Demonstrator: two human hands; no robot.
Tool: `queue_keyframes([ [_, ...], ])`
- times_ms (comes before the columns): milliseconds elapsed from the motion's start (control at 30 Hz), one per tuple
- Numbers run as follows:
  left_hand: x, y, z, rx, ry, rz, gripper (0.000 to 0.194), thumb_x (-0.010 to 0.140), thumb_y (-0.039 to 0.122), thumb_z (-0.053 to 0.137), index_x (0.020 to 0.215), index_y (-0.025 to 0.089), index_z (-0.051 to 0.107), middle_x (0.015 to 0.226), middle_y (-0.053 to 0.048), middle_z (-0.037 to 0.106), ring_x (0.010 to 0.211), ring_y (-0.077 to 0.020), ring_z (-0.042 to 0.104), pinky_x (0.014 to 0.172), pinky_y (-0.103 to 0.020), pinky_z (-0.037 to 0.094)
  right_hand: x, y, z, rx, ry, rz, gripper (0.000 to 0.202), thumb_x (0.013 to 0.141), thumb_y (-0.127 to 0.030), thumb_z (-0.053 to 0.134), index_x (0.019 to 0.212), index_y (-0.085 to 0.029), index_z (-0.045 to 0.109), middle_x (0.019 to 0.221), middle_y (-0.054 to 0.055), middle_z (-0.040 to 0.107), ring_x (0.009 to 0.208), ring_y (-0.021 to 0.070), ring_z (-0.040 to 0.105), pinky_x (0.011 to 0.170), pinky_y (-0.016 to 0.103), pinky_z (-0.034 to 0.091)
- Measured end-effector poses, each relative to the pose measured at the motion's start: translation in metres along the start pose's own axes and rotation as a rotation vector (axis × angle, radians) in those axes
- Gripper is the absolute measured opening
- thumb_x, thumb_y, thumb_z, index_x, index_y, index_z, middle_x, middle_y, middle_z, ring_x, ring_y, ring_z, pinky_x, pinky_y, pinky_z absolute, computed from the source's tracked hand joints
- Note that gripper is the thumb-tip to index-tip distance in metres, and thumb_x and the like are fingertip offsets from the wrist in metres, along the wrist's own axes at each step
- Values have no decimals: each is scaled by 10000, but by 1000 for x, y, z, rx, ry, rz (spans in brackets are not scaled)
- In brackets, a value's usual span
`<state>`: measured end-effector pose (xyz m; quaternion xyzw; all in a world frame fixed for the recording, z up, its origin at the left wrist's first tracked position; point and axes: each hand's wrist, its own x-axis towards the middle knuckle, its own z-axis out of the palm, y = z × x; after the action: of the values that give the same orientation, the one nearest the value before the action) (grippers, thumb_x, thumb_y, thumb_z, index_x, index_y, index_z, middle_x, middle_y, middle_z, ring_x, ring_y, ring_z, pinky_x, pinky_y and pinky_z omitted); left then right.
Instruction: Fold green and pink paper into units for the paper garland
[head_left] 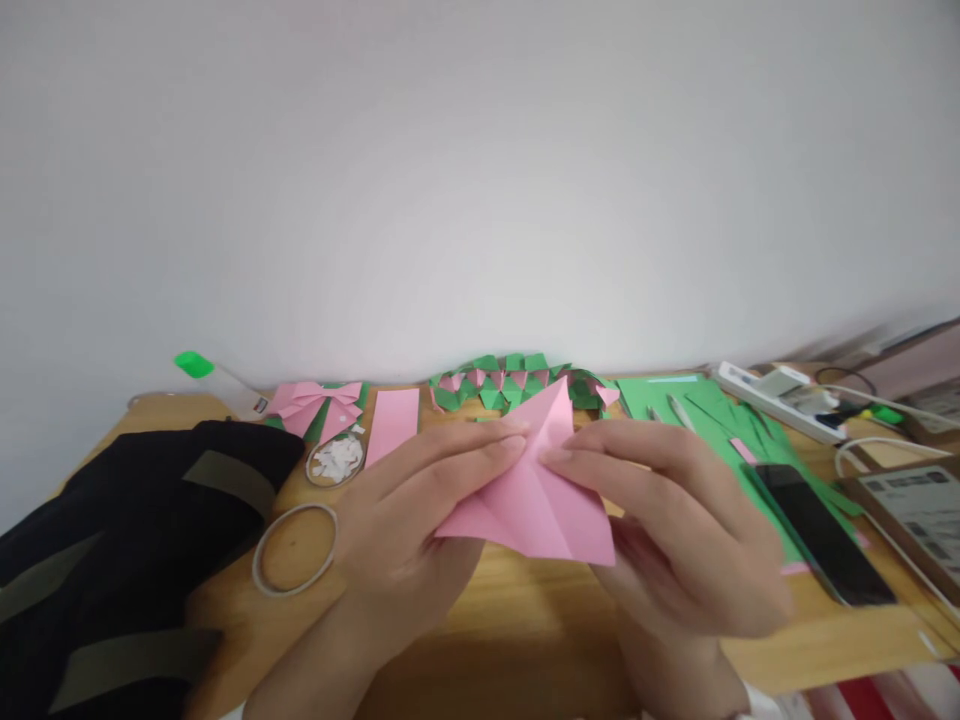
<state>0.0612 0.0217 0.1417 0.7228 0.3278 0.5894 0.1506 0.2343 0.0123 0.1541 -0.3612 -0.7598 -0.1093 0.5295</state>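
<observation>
A creased sheet of pink paper (536, 510) is held up above the table, its folds meeting at a point near the top. My left hand (427, 500) pinches its left side, fingertips on the front near the middle fold. From the right, my right hand (675, 520) grips the sheet the same way, with the fingers of both hands close together. The thumbs are mostly hidden. Behind the sheet stands a chain of green and pink folded paper pieces (517, 378). A pink paper bow (319, 405) on green lies to the left.
On the wooden table (525, 640) are a pink paper strip (394, 420), a tape ring (295, 550), a roll holding white scraps (337, 458), green sheets (637, 395), a phone (821, 530) and a power strip (780, 400). Dark cloth (150, 540) covers the left side.
</observation>
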Motion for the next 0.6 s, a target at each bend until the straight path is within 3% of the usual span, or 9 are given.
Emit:
queue_keyframes([
  [200, 5, 5, -3, 1, -51, 39, 401, 904, 161, 555, 1228, 370, 665, 1079, -10, 761, 984, -202, 724, 859, -291, 597, -7, 0, -4, -43, -32, 41, 267, 868, -121, 578, 1039, -283, 705, 945, 46, 748, 824, 189, 703, 650, 315, 576],
  [467, -2, 0, -1, 183, -66, 142, 557, 856, 95, 543, 1354, 346, 555, 1170, 12, 728, 1034, -201, 702, 888, -300, 579, -3, -1, -5, -3, -7, 6, 260, 831, -50, 592, 1023, -188, 702, 953, 68, 736, 865, 176, 682, 644, 280, 561],
  [600, 0, 0, 0, 224, -35, 209, 452, 868, 92, 521, 1273, 268, 618, 1126, -6, 741, 1006, -174, 707, 869, -273, 587, -2, 0, -2, 30, 25, -21, 252, 839, -41, 578, 1029, -150, 702, 956, 78, 732, 858, 177, 683, 648, 279, 560],
])
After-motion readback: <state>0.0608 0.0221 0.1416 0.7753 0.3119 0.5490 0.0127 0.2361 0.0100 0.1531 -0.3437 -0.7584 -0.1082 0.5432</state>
